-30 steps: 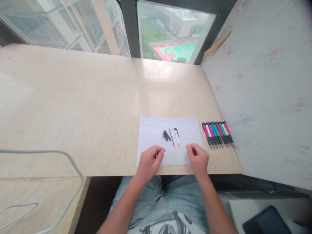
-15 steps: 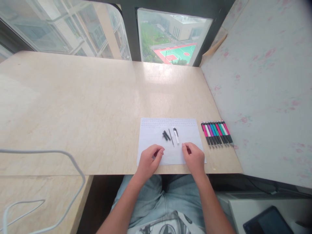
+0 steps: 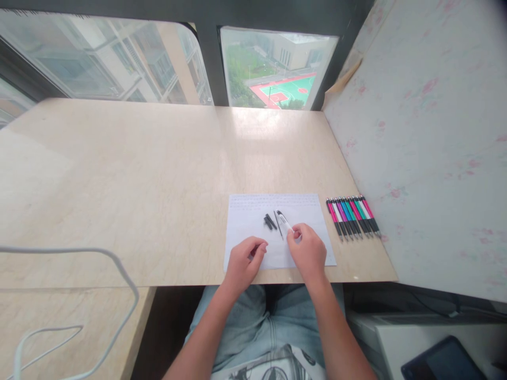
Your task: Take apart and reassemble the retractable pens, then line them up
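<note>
Pinching the near end of a white pen barrel (image 3: 284, 218) between thumb and forefinger, I have my right hand (image 3: 308, 252) over the right half of the paper (image 3: 306, 207). The barrel slants away from me and to the left above the sheet, its clip end farthest off; whether that end touches the paper I cannot tell. Just beside it, near the paper's middle, lies a thin dark refill (image 3: 278, 226), and left of that a few small black pieces (image 3: 270, 221), too small to count surely. My left hand (image 3: 242, 264) is at the paper's near left part, fingers loosely curled; nothing shows in it, but I cannot tell whether thumb and fingertip meet. Past the paper's right edge, a row of coloured pens (image 3: 351, 215) lies on the tabletop (image 3: 158, 179), black grips towards me. Well left of the paper runs a grey cable (image 3: 125, 272).
</note>
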{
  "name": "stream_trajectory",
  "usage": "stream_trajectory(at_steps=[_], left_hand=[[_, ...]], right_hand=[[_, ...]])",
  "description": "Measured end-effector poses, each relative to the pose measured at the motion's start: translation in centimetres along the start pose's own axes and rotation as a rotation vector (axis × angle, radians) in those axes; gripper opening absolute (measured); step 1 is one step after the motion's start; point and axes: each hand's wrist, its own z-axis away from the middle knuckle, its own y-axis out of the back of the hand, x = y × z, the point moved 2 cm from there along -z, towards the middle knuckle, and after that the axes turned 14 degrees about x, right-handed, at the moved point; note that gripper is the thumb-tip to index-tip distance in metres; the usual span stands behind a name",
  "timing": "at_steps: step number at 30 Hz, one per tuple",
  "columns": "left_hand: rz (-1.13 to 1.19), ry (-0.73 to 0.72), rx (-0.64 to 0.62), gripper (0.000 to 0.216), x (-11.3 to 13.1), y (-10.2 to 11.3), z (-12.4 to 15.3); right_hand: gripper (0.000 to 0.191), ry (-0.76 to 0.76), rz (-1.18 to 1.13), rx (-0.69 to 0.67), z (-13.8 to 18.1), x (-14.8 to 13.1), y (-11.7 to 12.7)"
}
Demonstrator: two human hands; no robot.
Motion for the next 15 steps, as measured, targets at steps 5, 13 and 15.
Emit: stream_trajectory(at_steps=[5,13,15], left_hand=[[0.076,-0.009,0.082,0.017,0.1,0.6,0.2],[0.329,0.224,0.138,0.014,1.2,-0.2,0.6],[0.433,0.308,0.181,0.016,1.2,-0.5,0.6]], right_hand=[[0.013,-0.025,-0.312,0.052,0.5,-1.1,2.4],[0.013,0.146,-0.531,-0.107,3.4,-4.5,3.2],[0.015,0.165,-0.541,-0.115,3.4,-4.6,3.2]])
